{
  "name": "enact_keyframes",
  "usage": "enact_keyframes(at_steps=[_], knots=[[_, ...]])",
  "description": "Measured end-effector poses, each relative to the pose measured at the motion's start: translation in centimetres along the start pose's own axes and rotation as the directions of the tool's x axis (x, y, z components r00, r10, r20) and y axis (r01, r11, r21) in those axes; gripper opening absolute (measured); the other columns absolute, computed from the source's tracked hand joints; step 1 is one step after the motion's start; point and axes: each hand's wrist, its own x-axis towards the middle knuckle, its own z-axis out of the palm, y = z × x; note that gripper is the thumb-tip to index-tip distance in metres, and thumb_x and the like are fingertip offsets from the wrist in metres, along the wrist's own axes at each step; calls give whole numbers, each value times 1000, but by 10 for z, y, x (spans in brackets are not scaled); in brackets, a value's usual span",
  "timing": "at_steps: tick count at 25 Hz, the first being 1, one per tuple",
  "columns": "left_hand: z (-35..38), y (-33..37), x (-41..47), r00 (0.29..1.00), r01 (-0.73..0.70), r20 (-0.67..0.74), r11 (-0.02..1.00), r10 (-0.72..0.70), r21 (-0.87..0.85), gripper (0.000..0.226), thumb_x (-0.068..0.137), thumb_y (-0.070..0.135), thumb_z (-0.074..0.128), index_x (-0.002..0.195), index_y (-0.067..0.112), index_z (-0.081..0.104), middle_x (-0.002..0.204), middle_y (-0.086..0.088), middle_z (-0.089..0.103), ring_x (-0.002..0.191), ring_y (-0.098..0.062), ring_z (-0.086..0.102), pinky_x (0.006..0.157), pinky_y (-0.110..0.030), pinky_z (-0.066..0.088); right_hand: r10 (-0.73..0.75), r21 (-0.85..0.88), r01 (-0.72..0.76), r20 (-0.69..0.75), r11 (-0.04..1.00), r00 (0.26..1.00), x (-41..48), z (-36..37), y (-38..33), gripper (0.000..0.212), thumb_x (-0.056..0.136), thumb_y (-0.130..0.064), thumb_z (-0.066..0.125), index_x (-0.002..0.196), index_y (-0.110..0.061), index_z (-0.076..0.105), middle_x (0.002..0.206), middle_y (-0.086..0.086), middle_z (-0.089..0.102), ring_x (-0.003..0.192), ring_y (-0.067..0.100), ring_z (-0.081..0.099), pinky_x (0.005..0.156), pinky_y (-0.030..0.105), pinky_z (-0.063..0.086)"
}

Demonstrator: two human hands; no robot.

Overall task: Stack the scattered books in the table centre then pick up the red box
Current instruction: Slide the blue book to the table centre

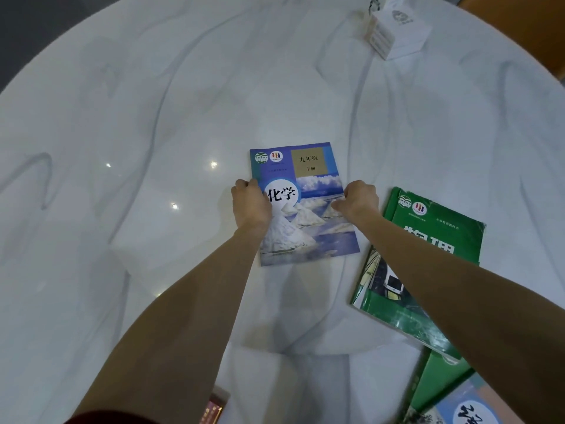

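Observation:
A blue chemistry book (308,179) lies flat near the middle of the round white marble table (153,117). My left hand (251,201) grips its left edge and my right hand (358,199) grips its right edge. To the right lies a green book (434,228), partly under my right forearm. At the bottom right a second green book (440,384) and a pale blue book (470,408) overlap at the table's edge. A red box (214,408) shows only as a corner at the bottom edge, beside my left arm.
A white tissue box (397,29) stands at the far right of the table. A brown chair back (526,22) shows beyond the table at the top right. The table's left half is bare marble.

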Motion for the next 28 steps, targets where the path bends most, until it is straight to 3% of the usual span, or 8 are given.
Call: enact_keyframes(at_steps=[4,9,16,23,28], knots=[[-5,7,-10,997,-68,48,977,59,201,28,91,9,47,117,0,51,120,-21,50,114,-36,46,90,-43,43,-80,-156,81,12,984,997,-11,-3,2,27,88,-20,58,107,-2,57,111,20,60,100,36,60,73,32,43],[-17,20,-27,967,-254,113,883,227,396,27,92,18,47,116,7,52,122,-15,51,113,-31,46,94,-43,37,-210,-354,182,-41,917,977,-32,-23,8,31,93,-27,43,109,-4,54,111,18,60,103,34,55,84,38,46],[-27,56,-56,911,-412,165,813,378,412,32,94,17,44,124,7,48,129,-16,49,119,-31,45,95,-42,42,-298,-436,229,-94,870,950,-57,-53,39,34,92,-26,42,110,-3,59,111,18,62,106,34,55,91,40,43],[2,101,-99,836,-548,239,736,494,398,36,93,16,43,127,4,45,130,-19,50,122,-34,44,94,-45,43,-244,-405,178,-116,897,963,-84,-77,103,39,93,-28,44,125,-7,51,125,16,56,119,33,48,99,46,39],[34,126,-128,784,-620,292,682,547,388,30,90,10,42,119,6,48,121,-18,53,114,-35,48,89,-46,43,-164,-422,82,-162,903,973,-98,-78,157,33,93,-27,44,118,-7,53,120,15,56,116,32,48,96,44,40]])
